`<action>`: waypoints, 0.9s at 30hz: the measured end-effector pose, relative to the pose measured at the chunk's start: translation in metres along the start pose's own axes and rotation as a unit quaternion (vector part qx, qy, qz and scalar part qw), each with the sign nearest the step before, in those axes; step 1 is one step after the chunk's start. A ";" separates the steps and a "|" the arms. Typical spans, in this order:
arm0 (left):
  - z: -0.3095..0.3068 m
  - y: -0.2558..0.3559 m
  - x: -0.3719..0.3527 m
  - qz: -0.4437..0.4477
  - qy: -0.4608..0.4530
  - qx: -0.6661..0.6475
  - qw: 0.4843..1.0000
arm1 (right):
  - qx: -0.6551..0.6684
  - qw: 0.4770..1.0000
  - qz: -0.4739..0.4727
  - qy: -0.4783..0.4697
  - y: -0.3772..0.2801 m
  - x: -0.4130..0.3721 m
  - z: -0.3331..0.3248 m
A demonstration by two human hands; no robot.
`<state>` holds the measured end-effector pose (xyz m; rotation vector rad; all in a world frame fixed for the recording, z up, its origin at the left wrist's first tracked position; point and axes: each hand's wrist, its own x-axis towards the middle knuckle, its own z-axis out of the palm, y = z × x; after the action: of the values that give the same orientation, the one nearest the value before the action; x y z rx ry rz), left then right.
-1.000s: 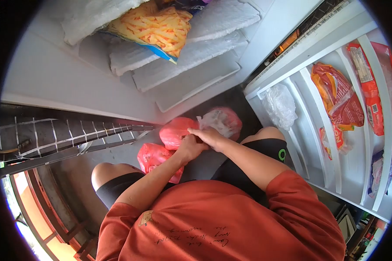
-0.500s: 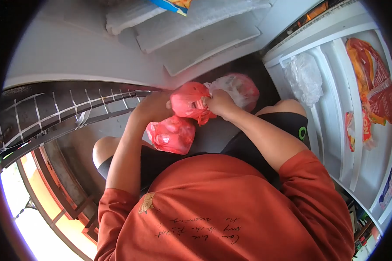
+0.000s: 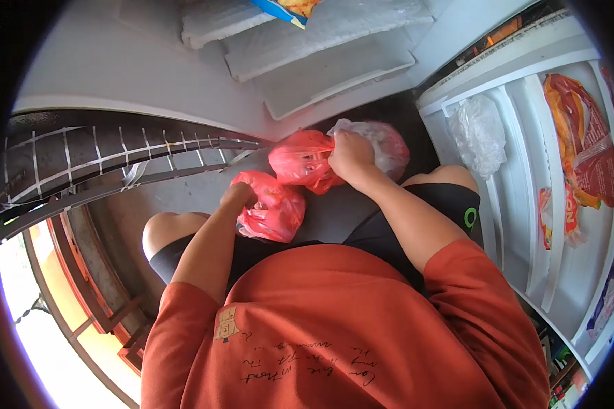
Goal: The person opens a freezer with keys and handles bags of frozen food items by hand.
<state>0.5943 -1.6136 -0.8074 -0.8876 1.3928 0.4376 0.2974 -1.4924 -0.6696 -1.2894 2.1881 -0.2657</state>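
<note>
Tearing worries me: with my left hand clenched on the lower red bag and my right hand fisted around the upper red bag, the thin plastic could rip.

Two hands: left hand, right hand. Two red bags: upper red bag, lower red bag. One pale bag beside them. One clear bag on the door shelf. Three white slabs in the freezer. One fries packet. Two orange packets in the door
</note>
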 end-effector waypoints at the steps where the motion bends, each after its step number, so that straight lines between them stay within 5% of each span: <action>1: 0.005 0.001 0.031 0.088 0.012 0.061 0.994 | -0.022 1.000 0.011 -0.017 0.003 0.003 -0.002; 2: 0.016 0.002 0.050 0.088 0.012 0.058 0.994 | -0.045 0.998 0.022 -0.034 0.004 0.005 -0.004; 3: 0.027 0.003 0.066 0.156 0.144 -0.163 0.963 | -0.047 0.998 0.017 -0.033 0.002 0.004 -0.006; 4: 0.033 0.005 0.071 0.215 0.267 -0.372 0.863 | -0.057 0.997 0.029 -0.038 -0.001 0.002 -0.008; 5: 0.030 0.014 0.045 0.216 0.270 -0.374 0.861 | -0.065 0.996 0.042 -0.042 -0.002 0.000 -0.011; 6: 0.022 0.032 -0.009 0.237 0.198 -0.656 0.688 | -0.067 0.996 0.042 -0.039 -0.002 -0.002 -0.012; 7: 0.017 0.044 -0.053 0.233 0.102 -0.863 0.436 | -0.077 0.995 0.030 -0.050 -0.002 -0.003 -0.014; 11: 0.026 0.053 -0.110 0.321 0.035 -0.864 0.387 | -0.092 0.986 0.024 -0.135 0.001 -0.001 -0.018; 13: 0.030 0.053 -0.121 0.386 -0.081 -0.836 0.383 | -0.081 0.989 0.010 -0.121 0.002 0.001 -0.016; 20: 0.000 0.087 -0.179 0.472 -0.085 -0.816 0.322 | 0.009 0.995 -0.064 -0.080 -0.003 -0.011 0.003; 22: -0.002 0.104 -0.164 0.475 -0.037 -0.773 0.418 | 0.037 0.993 -0.074 -0.085 -0.004 -0.010 0.002; 27: -0.008 0.130 -0.136 0.482 -0.019 -0.732 0.481 | 0.069 0.989 -0.088 -0.092 0.004 -0.004 0.013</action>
<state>0.4703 -1.5082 -0.7127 -1.1982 1.0748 2.8176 0.3034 -1.4855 -0.6806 -1.3735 1.8705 -0.3473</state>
